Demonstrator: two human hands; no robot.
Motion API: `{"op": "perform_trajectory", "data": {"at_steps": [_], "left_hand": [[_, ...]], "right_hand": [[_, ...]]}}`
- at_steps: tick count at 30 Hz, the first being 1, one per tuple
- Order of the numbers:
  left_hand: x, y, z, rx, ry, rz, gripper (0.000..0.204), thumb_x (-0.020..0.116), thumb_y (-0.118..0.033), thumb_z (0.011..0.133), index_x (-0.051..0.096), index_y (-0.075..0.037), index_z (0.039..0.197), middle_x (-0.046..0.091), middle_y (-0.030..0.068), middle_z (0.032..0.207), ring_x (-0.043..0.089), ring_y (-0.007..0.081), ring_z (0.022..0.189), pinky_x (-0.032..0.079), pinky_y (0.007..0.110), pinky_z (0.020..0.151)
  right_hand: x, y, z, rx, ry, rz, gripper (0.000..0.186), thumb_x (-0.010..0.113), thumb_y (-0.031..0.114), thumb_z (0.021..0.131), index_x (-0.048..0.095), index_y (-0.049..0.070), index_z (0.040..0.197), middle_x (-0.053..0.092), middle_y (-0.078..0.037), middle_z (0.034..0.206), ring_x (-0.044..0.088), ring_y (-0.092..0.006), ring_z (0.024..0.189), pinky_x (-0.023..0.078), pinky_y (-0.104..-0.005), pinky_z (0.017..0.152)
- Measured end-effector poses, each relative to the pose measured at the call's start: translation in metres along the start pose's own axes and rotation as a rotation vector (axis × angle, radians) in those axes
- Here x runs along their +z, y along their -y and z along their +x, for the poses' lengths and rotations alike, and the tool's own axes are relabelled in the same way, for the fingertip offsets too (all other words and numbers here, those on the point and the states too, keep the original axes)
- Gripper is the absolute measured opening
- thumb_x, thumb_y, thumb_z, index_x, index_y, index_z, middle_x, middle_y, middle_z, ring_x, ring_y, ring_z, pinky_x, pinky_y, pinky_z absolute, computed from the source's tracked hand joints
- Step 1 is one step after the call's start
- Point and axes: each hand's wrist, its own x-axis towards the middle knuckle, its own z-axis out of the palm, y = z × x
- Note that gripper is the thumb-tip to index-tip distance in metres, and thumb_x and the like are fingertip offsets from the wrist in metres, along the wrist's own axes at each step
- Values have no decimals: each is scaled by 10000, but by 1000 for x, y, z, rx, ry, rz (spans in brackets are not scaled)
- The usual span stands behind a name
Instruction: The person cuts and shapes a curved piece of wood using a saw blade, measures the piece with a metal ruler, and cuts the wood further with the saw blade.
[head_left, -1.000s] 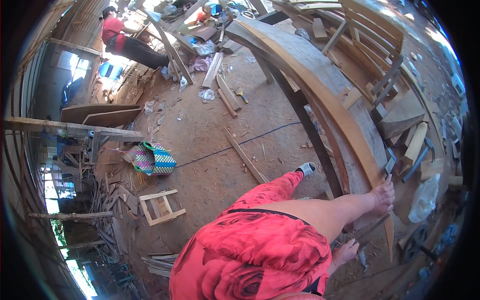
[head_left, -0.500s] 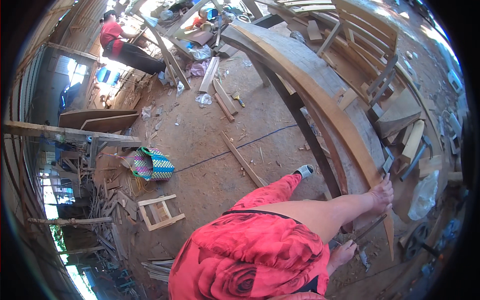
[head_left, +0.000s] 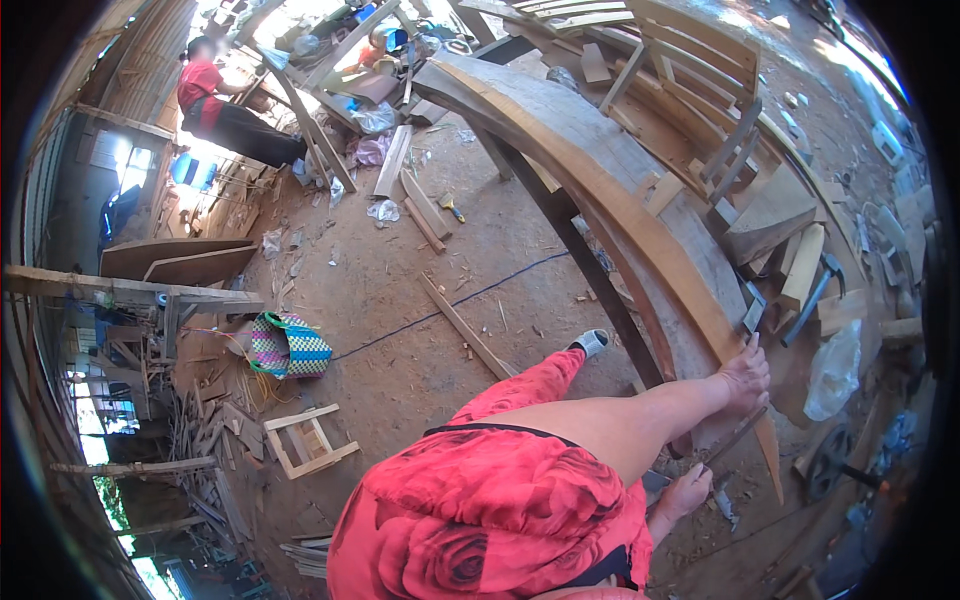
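A long, curved wooden plank [head_left: 640, 225] runs from the upper middle to the lower right, tapering to a thin tip. Near that tapered end my left hand [head_left: 745, 380] grips the plank's edge, with its fingers bent over the wood. My right hand [head_left: 686, 491], below it, is closed on the near end of a thin, dark, flat tool like a file [head_left: 735, 440]. The tool slants up across the plank, its far end close beneath my left hand. Its exact kind is hard to make out.
A hammer [head_left: 812, 300] lies among wood offcuts right of the plank, near a clear plastic bag [head_left: 833, 370]. A slatted wooden chair [head_left: 700, 50] stands beyond. On the floor are a woven basket [head_left: 290, 347], a small wooden frame [head_left: 308, 440] and a brush [head_left: 452, 207]. Another person [head_left: 215, 105] is far left.
My view has shifted slightly, so the surroundings sit further left. My right hand and the file-like tool have moved a little toward my left hand, which keeps its grip on the plank.
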Motion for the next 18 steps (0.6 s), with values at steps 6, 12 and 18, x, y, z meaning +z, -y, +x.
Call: {"op": "perform_trajectory", "data": {"at_steps": [6, 12, 18], "left_hand": [[13, -11, 4, 63, -22, 71, 388, 472, -387, 823, 654, -45, 824, 604, 143, 885, 502, 341, 993, 181, 592, 1047], [20, -22, 3, 58, -2, -74, 381, 470, -384, 825, 661, -54, 827, 609, 141, 906, 503, 328, 981, 169, 594, 1048], [-7, 8, 4, -11, 2, 16, 329, 474, -354, 814, 678, -98, 779, 629, 99, 821, 545, 262, 860, 248, 535, 1005]], "right_hand": [[5, 1, 26, 2, -87, 35, 303, 432, 259, 930, 526, -25, 882, 583, -272, 803, 546, -463, 755, 392, -508, 646], [-8, -6, 9, 90, -78, -16, 297, 425, 256, 930, 517, -21, 870, 568, -286, 811, 541, -463, 763, 394, -503, 648], [6, -5, -27, 82, 29, -71, 266, 440, 271, 925, 538, 31, 865, 595, -256, 781, 569, -448, 725, 411, -531, 622]]}}
